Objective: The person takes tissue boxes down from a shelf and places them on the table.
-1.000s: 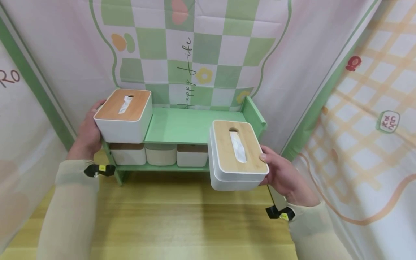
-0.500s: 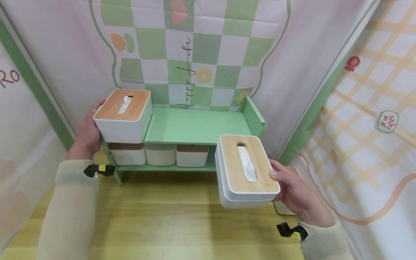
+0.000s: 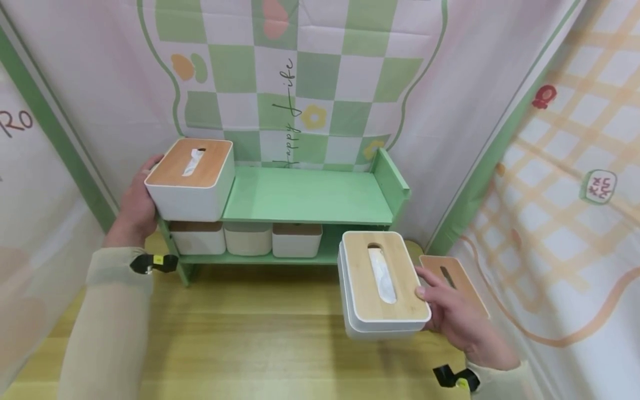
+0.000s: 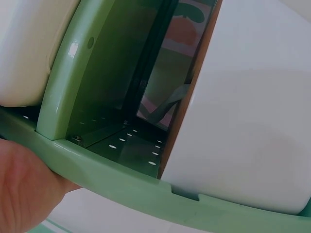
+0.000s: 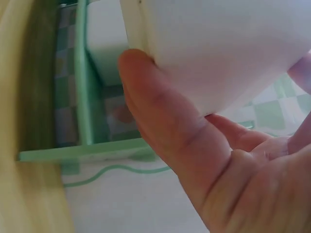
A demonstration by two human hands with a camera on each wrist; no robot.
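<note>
Holding hand: right hand (image 3: pixel 452 316) is clamped on a pale-lidded tissue box (image 3: pixel 362 282), thumb over the lid's edge.
Pale-lidded tissue box: off the shelf unit, in front of its right end; white body, wood lid facing the head camera, white tissue (image 3: pixel 382 276) lying in the slot.
Left hand: left hand (image 3: pixel 134 208) lies at the left end of the green shelf unit (image 3: pixel 305 194), beside a brown-lidded tissue box (image 3: pixel 187 203); fingers mostly hidden, so cannot tell whether they grip.
Hand spacing: well apart.
Upper shelf: brown-lidded tissue box sits upright at the left end, tissue showing in its slot.
Lower shelf: three containers in a row, namely a left white box (image 3: pixel 198 241), a cream bin (image 3: pixel 248 240) and a right white box (image 3: pixel 297 244); both white boxes have brown tops.
Right of shelf unit: slotted wood-topped box (image 3: pixel 469 289), low down, partly hidden by the right hand.
Backdrop: green-checked curtain (image 3: pixel 320 75) behind, lettered "Happy Life"; orange-plaid curtain (image 3: pixel 560 233) at right.
Floor: yellowish wood-look floor (image 3: pixel 260 333).
</note>
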